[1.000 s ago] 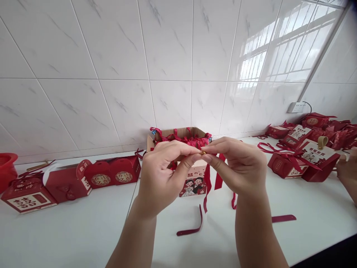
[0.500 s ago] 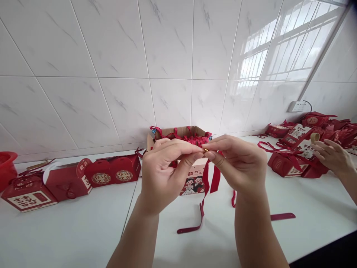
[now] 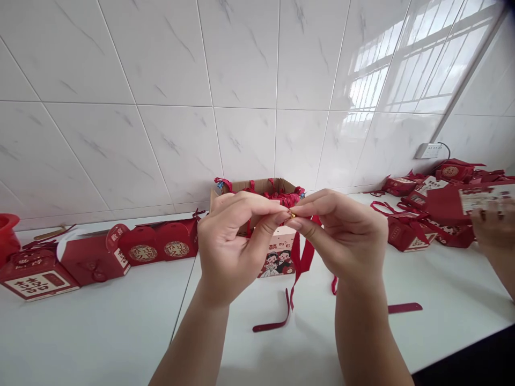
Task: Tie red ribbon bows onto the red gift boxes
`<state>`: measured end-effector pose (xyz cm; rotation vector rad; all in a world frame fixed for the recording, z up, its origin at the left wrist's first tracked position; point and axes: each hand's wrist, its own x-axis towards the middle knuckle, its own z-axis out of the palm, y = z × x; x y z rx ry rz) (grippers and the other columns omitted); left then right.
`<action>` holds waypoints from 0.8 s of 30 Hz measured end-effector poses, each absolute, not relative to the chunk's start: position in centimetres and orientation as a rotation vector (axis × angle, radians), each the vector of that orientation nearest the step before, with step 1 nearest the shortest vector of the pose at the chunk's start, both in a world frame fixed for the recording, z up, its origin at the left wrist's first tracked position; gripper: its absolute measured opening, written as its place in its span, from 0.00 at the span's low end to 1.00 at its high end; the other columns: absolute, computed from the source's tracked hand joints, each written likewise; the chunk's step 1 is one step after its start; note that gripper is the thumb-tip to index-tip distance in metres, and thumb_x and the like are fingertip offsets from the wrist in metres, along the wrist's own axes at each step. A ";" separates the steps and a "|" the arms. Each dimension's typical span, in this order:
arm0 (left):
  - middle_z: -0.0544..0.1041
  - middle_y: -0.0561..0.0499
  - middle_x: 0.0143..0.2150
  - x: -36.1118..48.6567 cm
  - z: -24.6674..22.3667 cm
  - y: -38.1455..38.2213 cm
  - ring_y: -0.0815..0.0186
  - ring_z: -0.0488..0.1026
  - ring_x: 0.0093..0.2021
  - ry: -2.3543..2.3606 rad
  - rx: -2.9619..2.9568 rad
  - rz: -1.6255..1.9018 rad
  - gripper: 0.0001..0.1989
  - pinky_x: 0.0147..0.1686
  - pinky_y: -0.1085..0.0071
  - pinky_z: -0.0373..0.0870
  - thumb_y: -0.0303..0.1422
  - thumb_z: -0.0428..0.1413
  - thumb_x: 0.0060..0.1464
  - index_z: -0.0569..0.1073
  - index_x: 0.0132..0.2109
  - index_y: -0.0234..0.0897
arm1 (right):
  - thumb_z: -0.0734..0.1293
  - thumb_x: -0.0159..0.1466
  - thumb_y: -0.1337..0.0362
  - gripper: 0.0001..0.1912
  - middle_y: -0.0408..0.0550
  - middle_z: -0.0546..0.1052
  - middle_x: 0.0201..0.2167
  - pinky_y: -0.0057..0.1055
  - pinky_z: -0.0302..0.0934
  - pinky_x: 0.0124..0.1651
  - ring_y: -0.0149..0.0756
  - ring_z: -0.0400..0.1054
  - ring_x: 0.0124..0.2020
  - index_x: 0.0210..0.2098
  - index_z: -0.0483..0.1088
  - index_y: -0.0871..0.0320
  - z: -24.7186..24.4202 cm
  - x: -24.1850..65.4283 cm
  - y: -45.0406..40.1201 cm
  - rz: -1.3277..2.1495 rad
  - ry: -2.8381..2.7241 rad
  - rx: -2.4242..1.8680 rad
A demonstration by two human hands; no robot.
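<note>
My left hand (image 3: 239,244) and my right hand (image 3: 344,236) meet at the fingertips, both pinching a tiny gold piece (image 3: 292,215). Red ribbon (image 3: 302,254) hangs down below the fingers of my right hand. Behind the hands stands an open cardboard box (image 3: 277,186) with red ribbons in it. A box printed with a cartoon couple (image 3: 279,262) is partly hidden by my left hand. A dark red strap (image 3: 270,326) lies bent on the white table, its link to the hanging ribbon unclear.
Red gift boxes (image 3: 139,245) line the left, beside a red basin (image 3: 8,236). More boxes (image 3: 410,233) are piled at right, where another person's hand (image 3: 493,230) holds a red piece. Another strap (image 3: 406,307) lies near my right forearm.
The view has shifted slightly. My hands still pinch the gold piece. The other person's hand has picked up a red box or card and holds it blurred.
</note>
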<state>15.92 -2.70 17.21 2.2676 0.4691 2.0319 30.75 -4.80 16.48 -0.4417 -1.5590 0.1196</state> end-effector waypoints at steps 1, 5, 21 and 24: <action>0.79 0.55 0.29 15.9 17.2 -2.6 0.65 0.77 0.34 0.470 2.264 2.029 0.06 0.37 0.64 0.73 0.24 0.61 0.53 0.77 0.33 0.40 | 0.70 0.59 0.74 0.07 0.43 0.76 0.27 0.32 0.68 0.31 0.33 0.72 0.31 0.33 0.73 0.55 16.5 30.7 -4.8 0.120 -1.559 -0.444; 0.80 0.54 0.30 15.2 17.5 -2.6 0.66 0.75 0.31 0.503 2.280 1.858 0.05 0.37 0.65 0.73 0.27 0.60 0.54 0.77 0.32 0.41 | 0.69 0.60 0.73 0.06 0.43 0.76 0.29 0.31 0.67 0.32 0.31 0.70 0.31 0.33 0.72 0.56 16.6 30.8 -4.8 0.142 -1.598 -0.481; 0.79 0.52 0.33 10.3 13.5 8.6 0.63 0.75 0.32 1.732 1.998 0.146 0.06 0.28 0.72 0.67 0.35 0.62 0.48 0.79 0.34 0.39 | 0.70 0.59 0.70 0.04 0.42 0.75 0.27 0.30 0.63 0.30 0.30 0.68 0.29 0.31 0.72 0.56 16.7 31.7 -5.2 0.217 -1.657 -0.664; 0.77 0.48 0.43 11.1 10.8 11.0 0.62 0.75 0.40 1.818 1.928 0.052 0.12 0.38 0.66 0.73 0.36 0.59 0.55 0.75 0.44 0.35 | 0.71 0.59 0.70 0.04 0.42 0.75 0.27 0.31 0.63 0.29 0.31 0.68 0.29 0.31 0.72 0.55 16.8 31.6 -5.2 0.209 -1.671 -0.672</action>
